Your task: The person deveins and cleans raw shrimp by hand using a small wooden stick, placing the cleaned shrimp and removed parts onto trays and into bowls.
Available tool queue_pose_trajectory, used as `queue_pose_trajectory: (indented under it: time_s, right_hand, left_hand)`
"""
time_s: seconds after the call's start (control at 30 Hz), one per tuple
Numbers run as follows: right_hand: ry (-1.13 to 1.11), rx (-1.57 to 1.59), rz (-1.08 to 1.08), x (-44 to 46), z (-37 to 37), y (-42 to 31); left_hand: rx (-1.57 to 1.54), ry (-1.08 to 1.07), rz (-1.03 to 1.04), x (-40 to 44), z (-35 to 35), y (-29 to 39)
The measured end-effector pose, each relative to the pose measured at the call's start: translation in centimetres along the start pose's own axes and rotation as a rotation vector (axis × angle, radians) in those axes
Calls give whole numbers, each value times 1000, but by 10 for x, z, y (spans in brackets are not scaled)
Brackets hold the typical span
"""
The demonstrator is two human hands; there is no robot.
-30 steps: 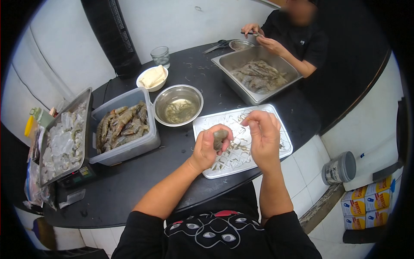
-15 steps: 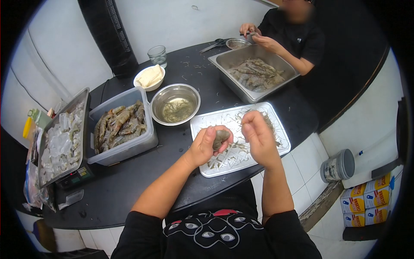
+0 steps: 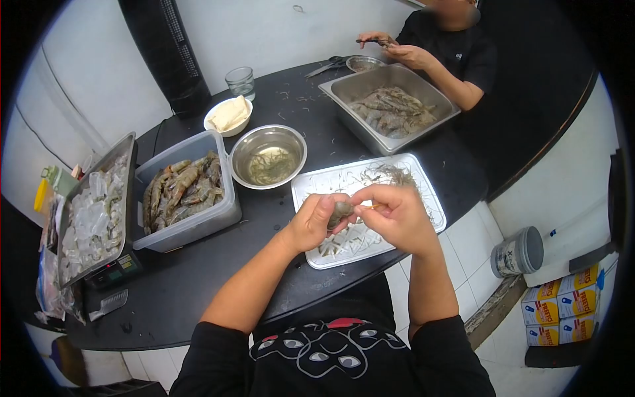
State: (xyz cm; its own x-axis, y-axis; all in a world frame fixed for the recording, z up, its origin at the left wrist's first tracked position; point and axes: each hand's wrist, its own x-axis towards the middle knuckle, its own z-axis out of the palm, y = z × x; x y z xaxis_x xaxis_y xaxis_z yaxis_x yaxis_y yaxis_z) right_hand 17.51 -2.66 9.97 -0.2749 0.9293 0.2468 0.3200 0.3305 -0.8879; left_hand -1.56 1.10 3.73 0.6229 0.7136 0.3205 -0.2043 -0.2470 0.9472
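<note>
My left hand is closed around a grey shrimp, held curled above the white tray. In the fingertips of my right hand is a thin, pale wooden toothpick, its tip at the shrimp. Part of the shrimp is hidden by my fingers. Shrimp legs and feelers lie scattered over the tray, with a clump of feelers at its far right. Just beyond the tray stands a steel bowl with cloudy liquid and thin strands in it.
Left are a plastic tub of shrimp and a scale bearing a tray of ice. Behind stand a white bowl with a cloth and a glass. Across the table, a person handles scissors above a deep steel pan of shrimp.
My right hand has come left and down to the shrimp, bringing the toothpick against it. My left hand stays nearly still. The other person's hands have shifted slightly.
</note>
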Motion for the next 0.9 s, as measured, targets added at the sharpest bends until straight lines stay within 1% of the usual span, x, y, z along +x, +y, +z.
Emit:
queue_pose_trajectory:
  time_s: [0.03, 0.13, 0.23, 0.37, 0.47, 0.53, 0.57, 0.67, 0.77, 0.87, 0.9]
  right_hand:
    - [-4, -22, -7, 0, 0, 1]
    - [52, -39, -121, 0, 3, -2]
    - [84, -158, -195, 1, 3, -2]
    - [174, -433, -365, 0, 8, -1]
    - [248, -566, -453, -1, 14, 5]
    - [315, -613, -512, 0, 18, 10]
    - [334, -626, -521, 0, 19, 10]
    - [395, -667, -548, 1, 20, 13]
    - [431, -692, -561, 2, 18, 15]
    - [418, -661, -551, 2, 16, 15]
    - [415, -650, -545, 2, 16, 15]
  left_hand:
    - [7, -13, -3, 0, -2, 0]
    - [32, -15, -6, 0, -1, 4]
    - [66, -23, 9, 1, -2, 5]
    - [131, -37, 24, 1, -4, 0]
    - [107, -6, -3, 0, -3, -1]
    - [18, -52, -39, 0, -7, -4]
    - [-27, -75, -56, 0, -9, -5]
    - [-130, -5, 6, 2, 2, 3]
    - [-29, 93, 141, 4, 4, 2]
    - [-25, 134, 39, 4, 5, 3]
    - [-80, 114, 12, 4, 5, 4]
